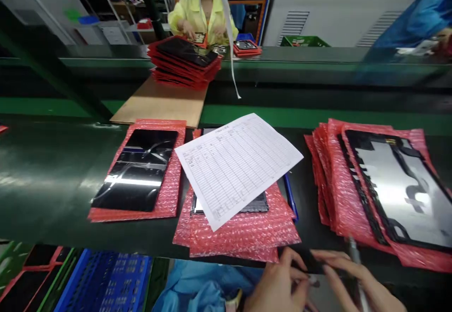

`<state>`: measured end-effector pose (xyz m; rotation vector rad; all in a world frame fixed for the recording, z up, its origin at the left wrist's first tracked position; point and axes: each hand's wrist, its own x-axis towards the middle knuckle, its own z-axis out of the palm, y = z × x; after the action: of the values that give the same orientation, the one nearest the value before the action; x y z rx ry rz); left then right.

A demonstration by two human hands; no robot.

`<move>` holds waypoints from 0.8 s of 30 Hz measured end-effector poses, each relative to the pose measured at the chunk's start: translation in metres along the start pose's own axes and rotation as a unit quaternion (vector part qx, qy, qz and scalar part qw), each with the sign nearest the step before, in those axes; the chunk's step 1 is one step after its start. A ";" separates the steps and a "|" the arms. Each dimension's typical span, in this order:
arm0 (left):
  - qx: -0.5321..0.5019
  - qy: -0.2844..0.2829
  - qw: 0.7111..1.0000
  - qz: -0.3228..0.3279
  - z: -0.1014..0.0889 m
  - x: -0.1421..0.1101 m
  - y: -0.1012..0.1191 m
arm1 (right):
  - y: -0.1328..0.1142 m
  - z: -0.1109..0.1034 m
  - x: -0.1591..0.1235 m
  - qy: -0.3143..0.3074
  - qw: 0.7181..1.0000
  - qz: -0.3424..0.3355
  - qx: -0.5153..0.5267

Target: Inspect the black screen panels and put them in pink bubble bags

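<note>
- Grey panel: between both hands, being handled; seems to need gentle fingers.
- Left hand: fingers bent beside it; can't tell if pinching.
- Right hand: silver pen tucked between fingers.
- Red bags: just past.

Beyond the dark green work surface stands a pale grey wall with slatted vents; on the far left, white metal shelving holds red items; nearer the middle, an orange metal rack frame encloses dark shelves; a dark green slanted post crosses the left side; bright white light reflects off the glossy surfaces.
</note>
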<state>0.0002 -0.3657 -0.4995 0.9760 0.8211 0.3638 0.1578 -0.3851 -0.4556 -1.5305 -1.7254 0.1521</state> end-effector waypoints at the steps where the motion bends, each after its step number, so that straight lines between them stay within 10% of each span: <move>1: -0.046 0.002 0.999 0.012 0.003 0.006 0.000 | -0.001 0.001 -0.001 -0.023 0.999 -0.012 -0.023; 9: -0.030 0.064 0.997 0.025 0.001 0.013 0.014 | -0.002 0.007 0.010 -0.087 0.995 0.047 0.018; 13: 0.176 0.081 0.981 0.001 -0.003 -0.003 0.014 | 0.011 0.013 0.016 -0.112 0.993 0.042 0.002; 16: 0.396 0.127 0.905 0.090 -0.002 -0.012 0.002 | 0.022 0.018 0.011 -0.124 0.992 -0.007 -0.039; 21: 0.578 0.307 0.678 0.336 0.003 -0.007 -0.012 | 0.028 0.022 -0.002 -0.119 0.984 -0.055 -0.120; 24: 0.646 0.284 0.619 0.345 0.002 0.000 -0.005 | 0.028 0.024 -0.004 -0.088 0.982 -0.056 -0.159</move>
<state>0.0015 -0.3693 -0.5028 2.6943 1.2730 0.7990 0.1648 -0.3712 -0.4897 -1.6831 -2.0484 -0.0504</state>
